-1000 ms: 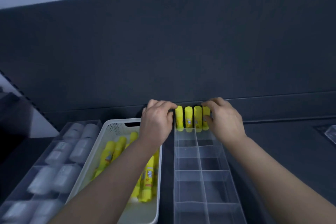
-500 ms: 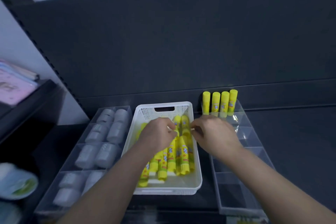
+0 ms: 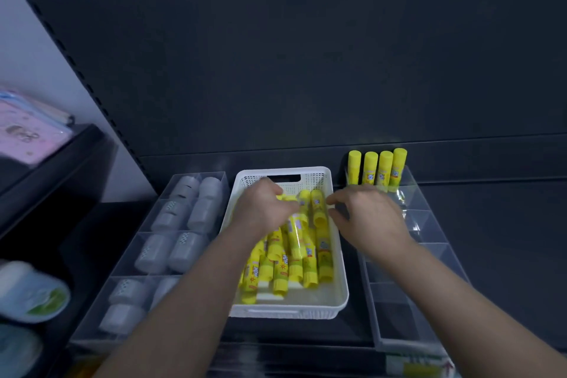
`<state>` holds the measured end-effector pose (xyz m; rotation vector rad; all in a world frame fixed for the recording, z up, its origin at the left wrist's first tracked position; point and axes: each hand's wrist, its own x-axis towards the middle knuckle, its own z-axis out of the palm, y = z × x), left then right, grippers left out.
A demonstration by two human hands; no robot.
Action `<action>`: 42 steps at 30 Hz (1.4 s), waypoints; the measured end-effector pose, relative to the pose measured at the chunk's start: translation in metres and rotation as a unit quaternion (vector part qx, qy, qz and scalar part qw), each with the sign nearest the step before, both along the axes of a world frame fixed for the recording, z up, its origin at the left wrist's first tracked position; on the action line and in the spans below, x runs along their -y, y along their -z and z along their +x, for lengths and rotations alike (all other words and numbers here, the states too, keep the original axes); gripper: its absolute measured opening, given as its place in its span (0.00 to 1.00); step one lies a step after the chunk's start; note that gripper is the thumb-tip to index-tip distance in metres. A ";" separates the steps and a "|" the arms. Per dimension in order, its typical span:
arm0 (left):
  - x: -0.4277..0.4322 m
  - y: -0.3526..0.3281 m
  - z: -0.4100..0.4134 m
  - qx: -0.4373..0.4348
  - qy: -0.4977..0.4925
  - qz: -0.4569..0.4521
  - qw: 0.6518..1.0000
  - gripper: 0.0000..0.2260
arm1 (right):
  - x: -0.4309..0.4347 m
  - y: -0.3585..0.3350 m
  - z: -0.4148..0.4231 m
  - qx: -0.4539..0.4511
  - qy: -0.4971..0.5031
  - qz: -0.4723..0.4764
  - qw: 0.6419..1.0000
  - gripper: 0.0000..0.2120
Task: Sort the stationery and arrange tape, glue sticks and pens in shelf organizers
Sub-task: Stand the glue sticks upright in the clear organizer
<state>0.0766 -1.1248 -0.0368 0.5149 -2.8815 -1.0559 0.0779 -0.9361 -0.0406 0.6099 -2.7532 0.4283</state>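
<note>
glue sticks [image 3: 310, 261]: likely light, stiff, slick | pinch yours mid-barrel | left grip [image 3: 264, 209]: curled, cannot tell if holding | right grip [image 3: 368, 218]: released

Pink packet [image 3: 24, 132] (blurred) on side shelf [image 3: 80, 144]

Left hand [image 3: 264, 211] blurred — fingertips hidden behind it, grip on glue sticks [image 3: 296, 258] unclear.

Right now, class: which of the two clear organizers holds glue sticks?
The right organizer: four yellow glue sticks stand upright at its far end. The left organizer holds grey tape rolls instead.
</note>
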 end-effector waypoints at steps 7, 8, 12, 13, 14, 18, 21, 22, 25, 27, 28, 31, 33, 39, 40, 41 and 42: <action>0.061 -0.012 0.011 -0.104 -0.062 0.088 0.989 0.15 | 0.061 0.000 -0.011 0.079 -0.022 -0.012 0.997 0.13; 0.064 -0.010 0.014 -0.109 -0.059 0.089 0.988 0.13 | 0.069 0.004 -0.013 0.106 -0.020 -0.018 0.994 0.14; 0.073 -0.001 0.019 -0.103 -0.041 0.088 0.990 0.14 | 0.101 0.018 -0.022 0.181 0.006 0.002 0.983 0.16; 0.075 0.000 0.019 -0.094 -0.036 0.087 0.991 0.17 | 0.108 0.020 -0.023 0.191 0.019 0.016 0.981 0.16; 0.075 0.000 0.019 -0.086 -0.030 0.091 0.992 0.20 | 0.113 0.022 -0.024 0.200 0.034 0.025 0.979 0.16; 0.075 -0.001 0.017 -0.087 -0.008 0.102 0.991 0.21 | 0.120 0.019 -0.028 0.225 0.072 -0.013 0.972 0.19; 0.066 -0.005 0.013 -0.106 0.002 0.108 0.988 0.11 | 0.104 0.005 -0.025 0.195 0.079 -0.090 0.973 0.21; 0.062 -0.007 0.011 -0.107 0.010 0.117 0.987 0.11 | 0.096 -0.002 -0.023 0.179 0.083 -0.117 0.973 0.21; 0.037 -0.011 0.000 -0.110 0.042 0.141 0.983 0.15 | 0.064 -0.023 -0.018 0.127 0.099 -0.195 0.968 0.18; 0.013 -0.015 -0.010 -0.127 0.066 0.146 0.979 0.14 | 0.039 -0.035 -0.017 0.096 0.119 -0.230 0.961 0.17; 0.000 -0.017 -0.014 -0.136 0.077 0.157 0.975 0.15 | 0.025 -0.041 -0.016 0.083 0.129 -0.241 0.958 0.16; -0.040 -0.022 -0.029 -0.170 0.086 0.179 0.965 0.15 | -0.017 -0.052 -0.016 0.047 0.154 -0.265 0.951 0.14; -0.064 -0.023 -0.040 -0.203 0.091 0.170 0.960 0.12 | -0.042 -0.054 -0.017 0.029 0.159 -0.283 0.945 0.13; -0.105 -0.011 -0.060 -0.202 0.146 0.056 0.967 0.12 | -0.082 -0.041 -0.029 0.032 0.134 -0.307 0.942 0.12; -0.109 -0.007 -0.060 -0.197 0.153 0.033 0.968 0.12 | -0.084 -0.038 -0.032 0.036 0.125 -0.306 0.943 0.12; -0.111 -0.003 -0.060 -0.191 0.158 0.006 0.969 0.12 | -0.086 -0.035 -0.034 0.041 0.117 -0.305 0.944 0.12; -0.112 0.001 -0.060 -0.185 0.161 -0.025 0.969 0.12 | -0.087 -0.031 -0.037 0.045 0.109 -0.304 0.946 0.13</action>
